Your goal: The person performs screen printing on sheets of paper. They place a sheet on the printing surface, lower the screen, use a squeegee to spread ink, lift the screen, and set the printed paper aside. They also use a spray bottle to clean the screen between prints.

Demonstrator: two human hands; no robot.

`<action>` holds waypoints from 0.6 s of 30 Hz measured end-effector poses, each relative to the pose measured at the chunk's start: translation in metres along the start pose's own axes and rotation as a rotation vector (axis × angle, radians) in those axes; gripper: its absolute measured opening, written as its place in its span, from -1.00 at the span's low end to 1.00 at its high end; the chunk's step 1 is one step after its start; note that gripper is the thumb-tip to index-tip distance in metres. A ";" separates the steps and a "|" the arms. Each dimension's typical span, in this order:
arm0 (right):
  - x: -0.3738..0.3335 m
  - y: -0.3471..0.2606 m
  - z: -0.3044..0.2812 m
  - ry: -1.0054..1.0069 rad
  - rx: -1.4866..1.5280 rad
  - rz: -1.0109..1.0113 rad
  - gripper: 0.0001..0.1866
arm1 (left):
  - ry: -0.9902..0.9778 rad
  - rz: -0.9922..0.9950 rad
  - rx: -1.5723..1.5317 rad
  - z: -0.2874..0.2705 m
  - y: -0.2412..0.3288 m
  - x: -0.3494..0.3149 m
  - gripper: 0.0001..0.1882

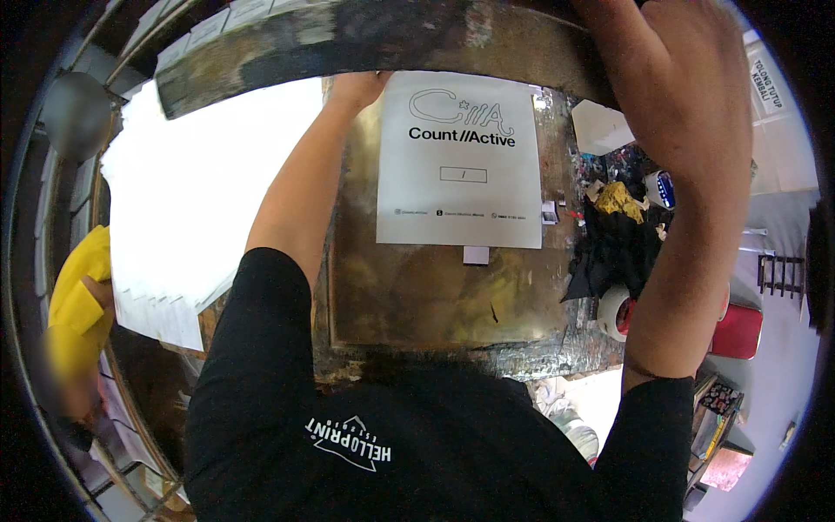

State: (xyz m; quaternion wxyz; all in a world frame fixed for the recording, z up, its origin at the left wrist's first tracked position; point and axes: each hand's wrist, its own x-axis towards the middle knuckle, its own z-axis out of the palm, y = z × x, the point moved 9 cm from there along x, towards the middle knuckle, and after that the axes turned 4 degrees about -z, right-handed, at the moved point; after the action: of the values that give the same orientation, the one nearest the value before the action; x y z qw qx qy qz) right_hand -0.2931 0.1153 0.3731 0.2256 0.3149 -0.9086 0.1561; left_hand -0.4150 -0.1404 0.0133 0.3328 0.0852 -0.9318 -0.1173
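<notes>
The printed white sheet lies flat on the brown board at the middle of the stained worktable, its upper edge close to the dark, paint-marked frame bar that spans the top of the view. The left hand reaches up to the sheet's upper left corner, with the fingertips at or just beside the paper. Whether they pinch it or only rest there, I cannot tell. The right hand is up at the right end of the frame bar and seems to steady it, but its fingers run out of sight, so I cannot tell whether they are closed around it.

As for progress, the black design on the sheet looks complete: outlined lettering, a bold line below it, a small rectangle and a row of fine print at the foot. The bar appears lifted clear of the paper. What is left, I judge, is the sheet itself, which is not yet off the board. Whether the ink is dry does not show.

A tall spread of white paper, badly overexposed, stands to the left; any print on it cannot be made out. To the right lie a crumpled yellow cloth, a black cloth and a tape roll.
</notes>
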 end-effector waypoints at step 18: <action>-0.021 0.022 0.018 0.184 -0.164 -0.374 -0.48 | 0.494 -0.919 -0.095 -0.322 -0.166 -0.298 -0.66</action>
State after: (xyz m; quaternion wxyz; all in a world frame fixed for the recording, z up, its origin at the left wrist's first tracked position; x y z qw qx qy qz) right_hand -0.2979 0.1345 0.3439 0.3574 0.4428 -0.8197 0.0652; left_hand 0.0316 -0.2814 0.0303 0.4604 0.4951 -0.6858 -0.2695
